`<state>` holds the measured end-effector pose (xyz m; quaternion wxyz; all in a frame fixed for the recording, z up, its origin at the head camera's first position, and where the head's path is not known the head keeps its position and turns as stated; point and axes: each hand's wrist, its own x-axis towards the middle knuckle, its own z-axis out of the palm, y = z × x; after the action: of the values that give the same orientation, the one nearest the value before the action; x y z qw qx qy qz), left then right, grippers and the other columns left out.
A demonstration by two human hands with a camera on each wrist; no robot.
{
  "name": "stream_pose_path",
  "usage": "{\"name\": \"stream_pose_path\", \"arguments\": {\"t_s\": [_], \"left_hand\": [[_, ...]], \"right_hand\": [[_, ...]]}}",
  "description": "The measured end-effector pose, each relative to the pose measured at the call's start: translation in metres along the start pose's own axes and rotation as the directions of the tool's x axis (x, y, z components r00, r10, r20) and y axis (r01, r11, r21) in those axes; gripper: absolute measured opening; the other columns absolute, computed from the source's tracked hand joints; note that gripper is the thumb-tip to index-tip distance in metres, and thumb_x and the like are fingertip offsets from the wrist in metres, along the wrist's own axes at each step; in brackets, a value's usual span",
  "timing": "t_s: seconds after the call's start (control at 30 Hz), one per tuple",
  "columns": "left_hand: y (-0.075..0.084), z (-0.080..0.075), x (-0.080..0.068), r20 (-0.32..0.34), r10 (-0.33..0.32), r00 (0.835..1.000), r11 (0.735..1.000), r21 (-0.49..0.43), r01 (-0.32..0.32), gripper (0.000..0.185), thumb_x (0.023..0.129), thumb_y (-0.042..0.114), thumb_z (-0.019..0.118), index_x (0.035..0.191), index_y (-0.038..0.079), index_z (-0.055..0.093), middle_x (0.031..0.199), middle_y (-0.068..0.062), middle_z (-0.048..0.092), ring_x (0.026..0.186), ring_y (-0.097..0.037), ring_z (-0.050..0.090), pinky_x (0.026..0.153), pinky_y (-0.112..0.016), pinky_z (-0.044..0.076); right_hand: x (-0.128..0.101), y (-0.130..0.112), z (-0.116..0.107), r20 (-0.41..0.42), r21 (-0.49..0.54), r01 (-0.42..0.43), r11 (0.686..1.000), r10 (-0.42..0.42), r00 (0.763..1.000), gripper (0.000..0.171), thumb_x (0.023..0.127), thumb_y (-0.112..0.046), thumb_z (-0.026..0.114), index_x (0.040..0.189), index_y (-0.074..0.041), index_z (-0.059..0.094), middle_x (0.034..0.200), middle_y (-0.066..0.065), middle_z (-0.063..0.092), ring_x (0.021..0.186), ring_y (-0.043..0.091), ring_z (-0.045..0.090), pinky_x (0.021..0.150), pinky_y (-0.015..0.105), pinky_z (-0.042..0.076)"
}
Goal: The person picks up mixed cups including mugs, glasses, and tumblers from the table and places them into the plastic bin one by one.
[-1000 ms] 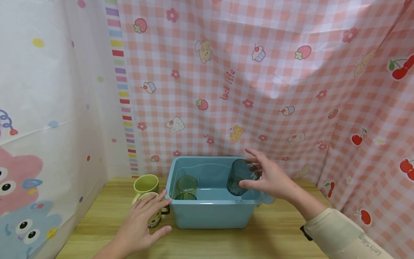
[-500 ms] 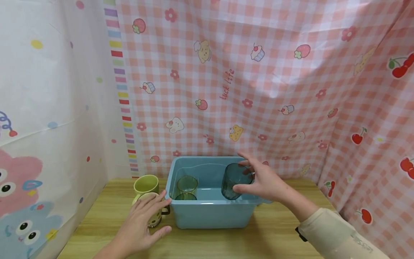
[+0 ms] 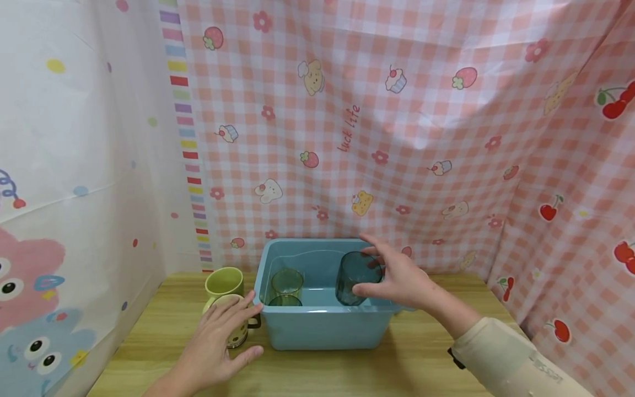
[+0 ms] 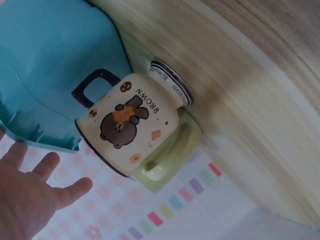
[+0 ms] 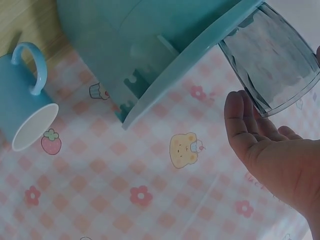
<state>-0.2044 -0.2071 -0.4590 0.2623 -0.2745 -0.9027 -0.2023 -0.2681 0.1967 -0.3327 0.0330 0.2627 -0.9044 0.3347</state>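
My right hand (image 3: 404, 278) grips a dark blue-grey drinking glass (image 3: 351, 278), thumb on the near side and fingers on the far side. The glass hangs in the opening of a blue plastic bin (image 3: 327, 331), towards its right end; the right wrist view catches the glass (image 5: 277, 62) tilted past the bin's rim. Fingers of my left hand (image 3: 213, 342) are extended, with the tips at the bin's left rim. Inside the bin, on the left, are a greenish glass (image 3: 286, 282) and a second one (image 3: 285, 301), mostly hidden by the front wall.
Left of the bin stand a green mug (image 3: 224, 282) and a cream bear mug (image 4: 135, 115) with a dark handle, partly behind my left hand. A blue mug (image 5: 25, 95) with a white inside stands by the bin in the right wrist view. Patterned cloth (image 3: 347, 165) hangs behind.
My right hand has carried the dark glass left and slightly down, further over the bin's inside. My left hand has stayed at the left rim.
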Motion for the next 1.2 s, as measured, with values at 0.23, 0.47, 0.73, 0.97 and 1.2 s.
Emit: {"name": "stream_pose_path", "arguments": {"t_s": [0.23, 0.47, 0.73, 0.97, 1.2], "left_hand": [[0.0, 0.0, 0.0, -0.008, 0.01, 1.0, 1.0, 0.001, -0.01, 0.072, 0.089, 0.05, 0.085, 0.152, 0.027, 0.06, 0.165, -0.004, 0.053, 0.144, -0.038, 0.052, 0.103, -0.08, 0.043], [-0.001, 0.001, 0.0, -0.006, 0.007, 1.0, 1.0, 0.003, -0.007, 0.072, 0.089, 0.05, 0.085, 0.153, 0.029, 0.059, 0.165, -0.004, 0.053, 0.145, -0.039, 0.052, 0.105, -0.079, 0.043], [-0.001, 0.001, 0.0, -0.017, 0.018, 1.0, 1.0, 0.008, -0.018, 0.072, 0.089, 0.05, 0.084, 0.153, 0.031, 0.059, 0.164, -0.004, 0.054, 0.144, -0.038, 0.052, 0.103, -0.078, 0.044], [-0.001, 0.001, 0.0, -0.014, 0.017, 1.0, 1.0, 0.004, -0.017, 0.072, 0.089, 0.05, 0.084, 0.153, 0.031, 0.058, 0.164, -0.004, 0.054, 0.144, -0.038, 0.052, 0.103, -0.079, 0.043], [0.0, 0.0, 0.0, -0.002, 0.008, 1.0, 1.0, 0.001, -0.008, 0.071, 0.089, 0.051, 0.084, 0.153, 0.03, 0.059, 0.165, -0.004, 0.053, 0.144, -0.038, 0.052, 0.104, -0.079, 0.043]], "right_hand": [[0.004, -0.004, 0.006, 0.006, 0.014, 0.012, 1.0, -0.012, 1.0, 0.105, 0.087, -0.047, 0.088, 0.17, -0.028, 0.026, 0.156, 0.013, 0.059, 0.13, 0.033, 0.067, 0.099, 0.051, 0.061], [0.007, -0.005, 0.011, 0.026, 0.033, -0.002, 0.999, 0.002, 1.0, 0.104, 0.088, -0.045, 0.088, 0.17, -0.027, 0.026, 0.157, 0.012, 0.058, 0.132, 0.033, 0.065, 0.098, 0.049, 0.061], [0.011, -0.004, 0.016, 0.048, 0.054, -0.009, 0.999, 0.006, 0.999, 0.103, 0.088, -0.044, 0.088, 0.17, -0.027, 0.027, 0.157, 0.012, 0.058, 0.133, 0.033, 0.065, 0.097, 0.047, 0.061], [0.018, -0.006, 0.024, 0.083, 0.065, -0.031, 0.997, 0.025, 0.996, 0.104, 0.088, -0.045, 0.088, 0.17, -0.03, 0.025, 0.159, 0.011, 0.056, 0.135, 0.033, 0.065, 0.102, 0.051, 0.06], [0.024, -0.007, 0.032, 0.088, 0.046, -0.044, 0.998, 0.039, 0.995, 0.105, 0.087, -0.048, 0.088, 0.17, -0.032, 0.026, 0.156, 0.008, 0.059, 0.133, 0.03, 0.066, 0.102, 0.052, 0.06]]}}
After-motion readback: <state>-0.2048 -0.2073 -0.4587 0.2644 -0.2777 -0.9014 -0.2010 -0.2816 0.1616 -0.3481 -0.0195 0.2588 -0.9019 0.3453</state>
